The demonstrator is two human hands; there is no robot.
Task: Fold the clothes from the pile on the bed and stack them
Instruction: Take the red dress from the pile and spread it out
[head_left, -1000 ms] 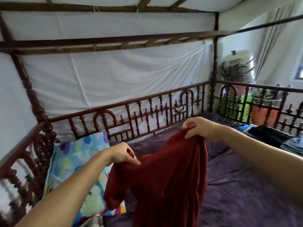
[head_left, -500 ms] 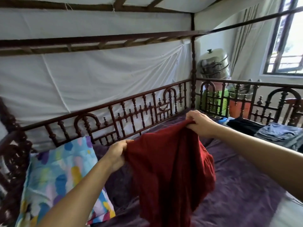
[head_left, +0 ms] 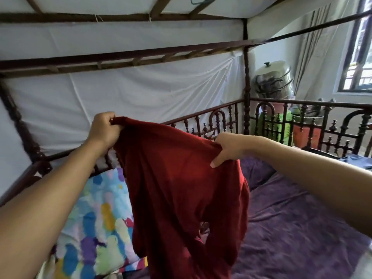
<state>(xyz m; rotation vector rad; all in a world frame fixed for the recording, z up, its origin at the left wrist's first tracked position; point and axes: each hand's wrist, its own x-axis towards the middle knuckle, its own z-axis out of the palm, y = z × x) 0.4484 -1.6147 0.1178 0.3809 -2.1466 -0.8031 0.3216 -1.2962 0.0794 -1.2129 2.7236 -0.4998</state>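
Red garment (head_left: 181,188) hangs in the air over the bed (head_left: 302,228), long axis dropping to 6 o'clock, top edge stretched between the hands. Left hand (head_left: 103,130) pinches its 10 o'clock corner, higher; right hand (head_left: 227,148) clamps the 2 o'clock corner. Bare bed at 4 o'clock is the likely lay-down spot.

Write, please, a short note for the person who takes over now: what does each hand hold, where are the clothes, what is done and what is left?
Left hand: grips one top end of the red garment, raised high.
Right hand: grips the other top end, a little lower.
The garment hangs spread between them above the purple bed cover, unfolded.
Other clothes: a blue piece shows at the bed's far right; the rest is out of view.
Done: garment lifted and opened.
Left: fold it, stack it, then go on with the pile.
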